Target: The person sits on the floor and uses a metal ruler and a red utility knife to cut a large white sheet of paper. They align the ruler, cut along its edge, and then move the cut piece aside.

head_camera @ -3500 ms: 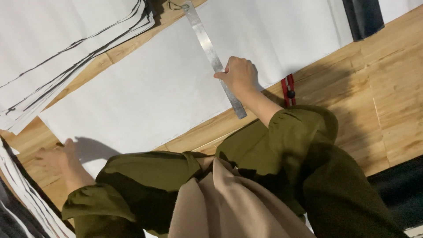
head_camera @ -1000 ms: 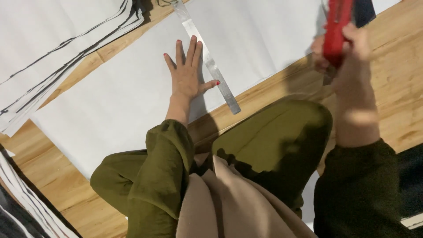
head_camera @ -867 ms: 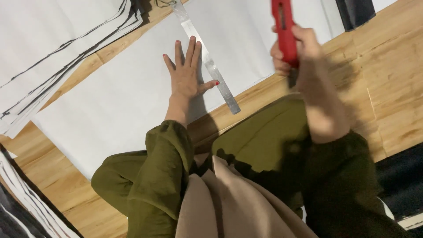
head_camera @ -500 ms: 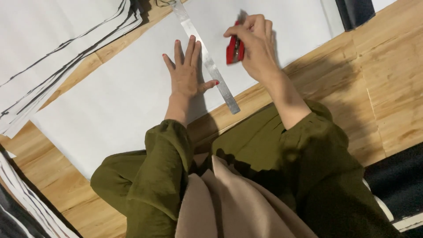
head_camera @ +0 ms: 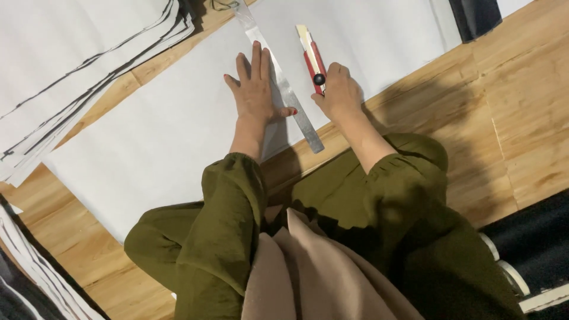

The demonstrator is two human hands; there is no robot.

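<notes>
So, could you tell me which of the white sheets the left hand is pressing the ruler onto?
The single large white sheet lying alone under the left hand and metal ruler, not the layered stack beside it.

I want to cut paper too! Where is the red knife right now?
The red knife is in the right hand, lying on the white paper just right of the metal ruler.

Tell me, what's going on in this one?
A person crouches over a large white sheet spread on a wooden floor. The left hand lies flat across a metal ruler, pinning it to the sheet. The right hand holds a red utility knife just right of the ruler's edge. More white sheets are stacked nearby.
</notes>
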